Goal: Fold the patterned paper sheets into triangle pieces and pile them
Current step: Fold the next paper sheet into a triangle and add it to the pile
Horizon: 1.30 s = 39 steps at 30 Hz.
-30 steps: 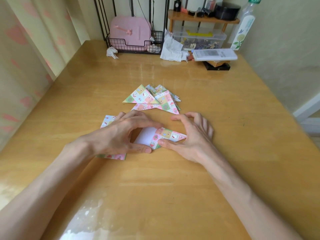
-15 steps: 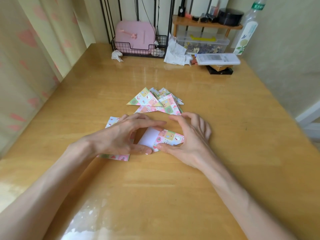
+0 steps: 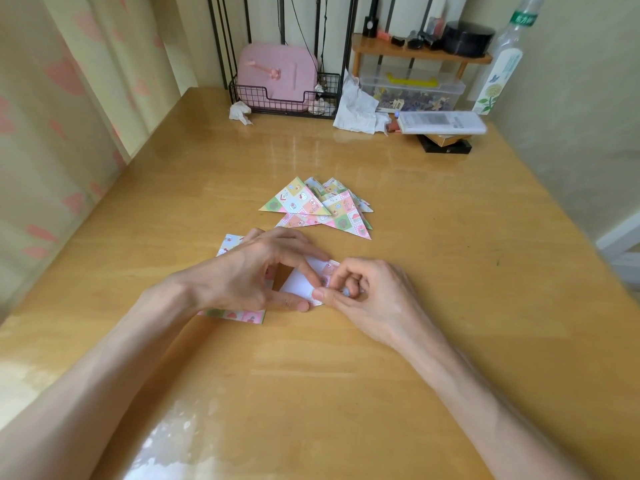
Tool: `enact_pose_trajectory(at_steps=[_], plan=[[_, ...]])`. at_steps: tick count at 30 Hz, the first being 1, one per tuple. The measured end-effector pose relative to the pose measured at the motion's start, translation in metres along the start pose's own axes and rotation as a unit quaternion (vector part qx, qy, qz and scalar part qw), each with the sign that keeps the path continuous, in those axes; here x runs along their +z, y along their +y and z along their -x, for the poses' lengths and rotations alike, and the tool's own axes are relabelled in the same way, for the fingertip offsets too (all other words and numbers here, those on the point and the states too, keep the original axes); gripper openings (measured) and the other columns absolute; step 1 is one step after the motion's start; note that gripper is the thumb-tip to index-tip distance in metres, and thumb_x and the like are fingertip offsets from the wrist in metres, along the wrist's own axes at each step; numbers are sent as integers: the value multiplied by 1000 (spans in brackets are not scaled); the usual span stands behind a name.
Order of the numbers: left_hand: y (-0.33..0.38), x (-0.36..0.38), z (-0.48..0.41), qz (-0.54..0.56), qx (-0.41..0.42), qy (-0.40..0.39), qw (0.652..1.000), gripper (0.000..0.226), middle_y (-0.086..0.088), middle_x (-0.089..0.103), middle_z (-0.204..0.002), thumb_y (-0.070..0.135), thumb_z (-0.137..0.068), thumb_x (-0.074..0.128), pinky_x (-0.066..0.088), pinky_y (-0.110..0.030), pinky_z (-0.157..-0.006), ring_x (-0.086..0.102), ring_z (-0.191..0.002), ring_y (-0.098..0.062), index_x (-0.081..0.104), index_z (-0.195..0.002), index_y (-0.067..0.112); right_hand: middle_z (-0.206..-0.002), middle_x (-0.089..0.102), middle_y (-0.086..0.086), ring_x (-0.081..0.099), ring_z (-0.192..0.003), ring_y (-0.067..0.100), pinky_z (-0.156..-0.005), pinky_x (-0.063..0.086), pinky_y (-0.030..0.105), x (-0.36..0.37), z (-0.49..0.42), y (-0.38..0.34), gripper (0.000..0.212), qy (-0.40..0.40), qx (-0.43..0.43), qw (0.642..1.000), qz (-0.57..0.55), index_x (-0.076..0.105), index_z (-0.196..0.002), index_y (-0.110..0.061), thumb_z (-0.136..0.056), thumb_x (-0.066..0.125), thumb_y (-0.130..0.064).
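A patterned paper sheet (image 3: 297,281) lies white side up on the wooden table (image 3: 433,278), between my two hands. My left hand (image 3: 252,271) holds its left part, thumb and forefinger curved around it. My right hand (image 3: 367,292) pinches the sheet's right edge, fingers curled over the folded-in patterned flap. Under my left hand lies a stack of flat patterned sheets (image 3: 239,315), mostly hidden. Just beyond the hands sits a pile of folded patterned triangles (image 3: 311,206), overlapping one another.
Along the table's far edge stand a black wire basket with a pink case (image 3: 277,77), crumpled tissues (image 3: 356,109), a clear plastic box (image 3: 412,91), a white remote on boxes (image 3: 440,121), a small wooden shelf (image 3: 419,51) and a tall bottle (image 3: 502,64). A curtain (image 3: 69,98) hangs at left.
My right hand has curled in and moved left, rolling the patterned flap further over the white side. My left hand stays on the sheet. The view has shifted slightly closer.
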<state>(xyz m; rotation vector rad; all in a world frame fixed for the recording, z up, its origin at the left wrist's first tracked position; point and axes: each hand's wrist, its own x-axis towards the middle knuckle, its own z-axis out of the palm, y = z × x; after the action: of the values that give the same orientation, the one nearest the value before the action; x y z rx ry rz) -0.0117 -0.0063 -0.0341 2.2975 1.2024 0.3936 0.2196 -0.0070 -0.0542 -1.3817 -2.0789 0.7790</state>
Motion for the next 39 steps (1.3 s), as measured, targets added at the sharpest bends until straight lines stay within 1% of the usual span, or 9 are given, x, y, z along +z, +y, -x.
enact_pose_trajectory(at_steps=[4, 7, 10, 14, 22, 27, 31, 35, 39], plan=[[-1, -1, 2, 2, -11, 6, 1000, 35, 26, 50, -134, 59, -73, 81, 27, -40, -113, 38, -135, -11, 73, -107, 53, -70, 52, -39, 55, -69, -7, -53, 34, 15, 4, 3, -9, 42, 12, 6, 999, 51, 54, -66, -31, -70, 83, -61], [-3, -1, 2, 2, -15, -2, 1000, 40, 25, 52, -124, 61, -71, 83, 30, -33, -106, 42, -128, -11, 71, -109, 57, -78, 57, -29, 52, -70, -6, -57, 29, 15, 8, 4, -14, 46, 18, 11, 995, 99, 50, -65, -36, -68, 78, -72], [-4, -2, 2, 1, -18, -10, 1000, 44, 28, 52, -121, 65, -68, 82, 30, -29, -104, 41, -129, -9, 68, -110, 61, -90, 64, -20, 57, -78, 2, -65, 35, 26, 9, 2, -13, 44, 8, 20, 994, 111, 53, -68, -37, -68, 76, -74], [-3, -2, 3, 15, -24, -17, 999, 53, 29, 51, -123, 71, -62, 79, 33, -31, -107, 39, -130, -5, 65, -113, 64, -91, 65, -24, 55, -78, -3, -69, 38, 26, 11, 2, -14, 48, 11, 41, 996, 83, 55, -68, -34, -63, 79, -75], [-2, -4, 4, 25, -37, -32, 998, 66, 31, 51, -123, 61, -49, 93, 32, -28, -108, 33, -131, 7, 68, -110, 61, -92, 63, -17, 59, -95, 9, -88, 43, 35, 16, -1, -14, 55, 9, 40, 989, 143, 52, -71, -35, -61, 68, -87], [1, -3, 2, 41, -45, -34, 998, 62, 29, 52, -123, 58, -53, 92, 38, -23, -96, 39, -128, 1, 69, -110, 59, -89, 67, -22, 48, -78, -3, -76, 39, 29, 11, 0, -9, 51, 29, 41, 997, 67, 54, -67, -35, -57, 79, -78], [0, -3, 2, 47, -27, -22, 998, 50, 26, 55, -122, 60, -64, 87, 39, -16, -88, 42, -128, -5, 70, -110, 56, -90, 53, -16, 45, -96, 10, -89, 40, 30, 10, 1, -4, 48, 27, 31, 995, 95, 53, -73, -39, -58, 74, -79], [2, 0, 1, 57, -18, -8, 998, 38, 20, 60, -120, 61, -73, 80, 47, -33, -93, 49, -122, -14, 73, -108, 50, -87, 49, -19, 45, -97, 12, -93, 40, 34, 8, 1, -2, 48, 40, 33, 995, 82, 59, -79, -34, -60, 78, -74], [2, 4, -2, 45, -21, 15, 999, 30, 19, 62, -113, 56, -75, 83, 41, -15, -79, 51, -114, -12, 75, -102, 47, -101, 43, -17, 39, -107, 12, -91, 33, 33, 5, 2, 0, 58, 61, 34, 988, 135, 58, -92, -36, -59, 73, -81]])
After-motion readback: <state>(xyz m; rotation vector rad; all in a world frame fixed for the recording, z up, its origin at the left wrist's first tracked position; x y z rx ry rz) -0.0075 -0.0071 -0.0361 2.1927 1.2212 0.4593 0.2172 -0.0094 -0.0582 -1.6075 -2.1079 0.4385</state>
